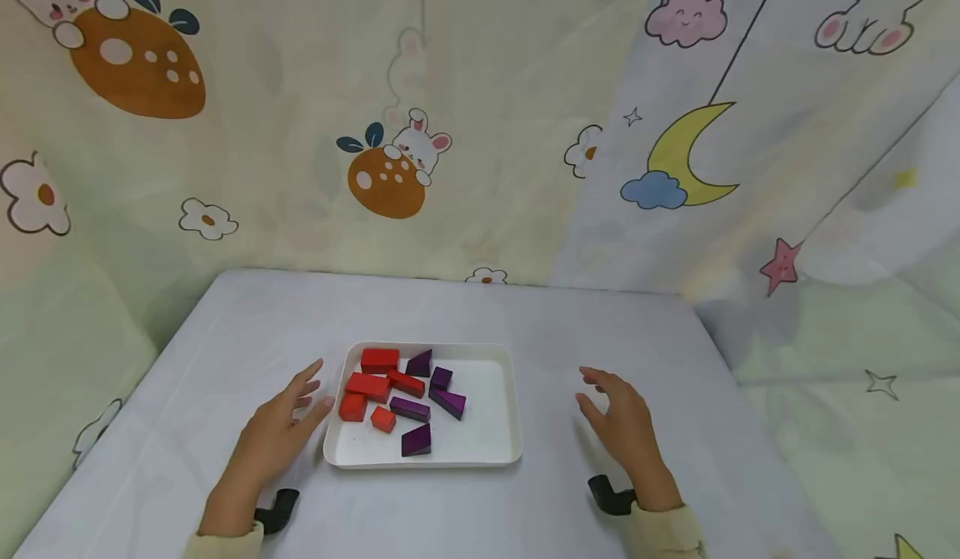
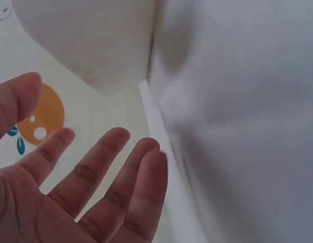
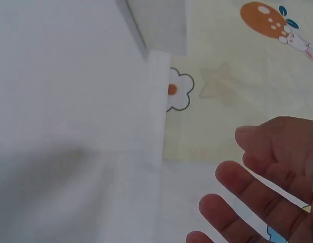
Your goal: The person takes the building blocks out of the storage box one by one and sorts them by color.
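A white tray (image 1: 480, 451) lies on the table, bearing several red blocks (image 1: 367, 386) on its left side and several purple blocks (image 1: 410, 410) toward its middle. My left hand (image 1: 273, 438) is beside the tray's left edge, its thumb tip overlapping the rim in the head view. In the left wrist view, that hand (image 2: 95, 187) has its fingers spread and nothing in them. To the right of the tray, some way off, is my right hand (image 1: 621, 421). Its fingers are relaxed and bare in the right wrist view, where the hand (image 3: 277, 182) shows at the lower right.
The table (image 1: 570, 326) has a white cover. Behind it hangs a printed cloth (image 1: 495, 167) with rabbits, flowers and a moon. A black strap piece (image 1: 277, 511) sits at the left wrist, another black piece (image 1: 611, 496) at the right wrist.
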Action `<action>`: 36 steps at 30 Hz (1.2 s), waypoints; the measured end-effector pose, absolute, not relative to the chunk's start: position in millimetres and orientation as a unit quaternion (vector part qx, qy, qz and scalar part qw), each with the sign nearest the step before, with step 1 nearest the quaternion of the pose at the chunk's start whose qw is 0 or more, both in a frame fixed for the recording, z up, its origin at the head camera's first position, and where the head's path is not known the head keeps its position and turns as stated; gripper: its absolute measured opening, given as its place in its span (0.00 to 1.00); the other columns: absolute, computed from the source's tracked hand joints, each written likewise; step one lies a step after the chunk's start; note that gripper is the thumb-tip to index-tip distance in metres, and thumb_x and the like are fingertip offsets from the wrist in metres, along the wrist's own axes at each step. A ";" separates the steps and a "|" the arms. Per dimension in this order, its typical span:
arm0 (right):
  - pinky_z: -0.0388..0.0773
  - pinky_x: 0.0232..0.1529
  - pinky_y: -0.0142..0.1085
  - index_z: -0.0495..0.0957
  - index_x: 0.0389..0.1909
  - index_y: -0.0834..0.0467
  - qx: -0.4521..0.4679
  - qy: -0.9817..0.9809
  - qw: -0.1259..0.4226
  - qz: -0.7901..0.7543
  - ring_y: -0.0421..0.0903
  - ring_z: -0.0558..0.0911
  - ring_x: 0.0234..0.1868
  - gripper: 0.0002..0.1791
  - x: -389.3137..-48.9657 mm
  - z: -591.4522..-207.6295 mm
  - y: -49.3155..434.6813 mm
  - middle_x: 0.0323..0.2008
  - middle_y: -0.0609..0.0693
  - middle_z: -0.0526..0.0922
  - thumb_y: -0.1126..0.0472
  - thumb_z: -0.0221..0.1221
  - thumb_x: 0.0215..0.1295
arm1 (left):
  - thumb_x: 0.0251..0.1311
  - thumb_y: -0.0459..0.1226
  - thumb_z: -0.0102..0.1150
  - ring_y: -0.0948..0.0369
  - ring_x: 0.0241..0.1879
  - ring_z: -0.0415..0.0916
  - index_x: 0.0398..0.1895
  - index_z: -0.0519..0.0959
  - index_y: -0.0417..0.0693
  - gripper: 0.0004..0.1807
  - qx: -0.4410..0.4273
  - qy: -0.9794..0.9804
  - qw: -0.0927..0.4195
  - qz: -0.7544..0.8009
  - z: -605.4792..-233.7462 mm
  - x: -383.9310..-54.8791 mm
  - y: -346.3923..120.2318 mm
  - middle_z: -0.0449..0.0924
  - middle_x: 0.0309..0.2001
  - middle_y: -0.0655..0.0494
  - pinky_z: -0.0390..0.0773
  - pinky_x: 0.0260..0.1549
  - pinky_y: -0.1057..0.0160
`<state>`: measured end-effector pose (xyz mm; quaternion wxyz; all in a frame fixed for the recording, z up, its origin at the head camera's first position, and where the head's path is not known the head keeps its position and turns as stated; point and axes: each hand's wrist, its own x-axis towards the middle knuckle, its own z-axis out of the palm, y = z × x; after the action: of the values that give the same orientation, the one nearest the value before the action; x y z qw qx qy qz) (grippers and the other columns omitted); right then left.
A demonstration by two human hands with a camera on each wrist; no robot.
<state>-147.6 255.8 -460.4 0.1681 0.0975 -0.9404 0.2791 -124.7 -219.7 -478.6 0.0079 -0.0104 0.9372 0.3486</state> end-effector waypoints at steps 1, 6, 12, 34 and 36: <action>0.85 0.51 0.59 0.84 0.62 0.67 0.104 -0.937 0.168 0.289 0.61 0.87 0.51 0.25 -148.3 -460.0 252.6 0.50 0.60 0.90 0.72 0.74 0.63 | 0.80 0.52 0.59 0.33 0.68 0.76 0.86 0.59 0.48 0.40 -0.006 0.927 0.015 0.374 -479.6 -125.6 -219.7 0.73 0.74 0.32 0.79 0.59 0.29; 0.86 0.55 0.56 0.84 0.61 0.65 0.118 -0.921 0.130 0.347 0.59 0.88 0.51 0.26 -151.9 -459.5 236.7 0.50 0.58 0.91 0.73 0.75 0.61 | 0.78 0.45 0.63 0.33 0.73 0.70 0.83 0.67 0.49 0.35 -0.003 0.881 0.063 0.468 -485.3 -128.9 -221.5 0.67 0.78 0.33 0.79 0.61 0.30; 0.85 0.60 0.53 0.84 0.60 0.65 0.134 -0.892 0.077 0.424 0.59 0.87 0.57 0.24 -154.7 -458.1 218.7 0.56 0.58 0.89 0.73 0.74 0.63 | 0.76 0.40 0.64 0.31 0.75 0.66 0.80 0.70 0.43 0.32 0.007 0.841 0.096 0.532 -489.5 -131.9 -222.6 0.63 0.80 0.32 0.82 0.60 0.36; 0.84 0.63 0.45 0.82 0.59 0.73 0.272 -0.791 -0.091 0.541 0.67 0.85 0.58 0.19 -159.2 -469.5 142.9 0.57 0.69 0.85 0.71 0.69 0.70 | 0.76 0.36 0.63 0.32 0.78 0.61 0.81 0.65 0.36 0.35 -0.004 0.797 0.106 0.594 -507.9 -134.1 -221.6 0.60 0.82 0.33 0.80 0.65 0.41; 0.84 0.62 0.46 0.82 0.59 0.73 0.276 -0.786 -0.101 0.544 0.66 0.86 0.57 0.19 -159.3 -472.1 135.4 0.57 0.69 0.85 0.71 0.69 0.70 | 0.76 0.37 0.63 0.32 0.78 0.61 0.81 0.66 0.36 0.35 -0.008 0.796 0.106 0.595 -509.0 -134.5 -221.5 0.60 0.82 0.33 0.79 0.66 0.41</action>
<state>-159.3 135.4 -472.1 -0.1008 0.2757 -0.7861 0.5439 -134.5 -221.5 -509.0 0.1062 -0.0079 0.7964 0.5953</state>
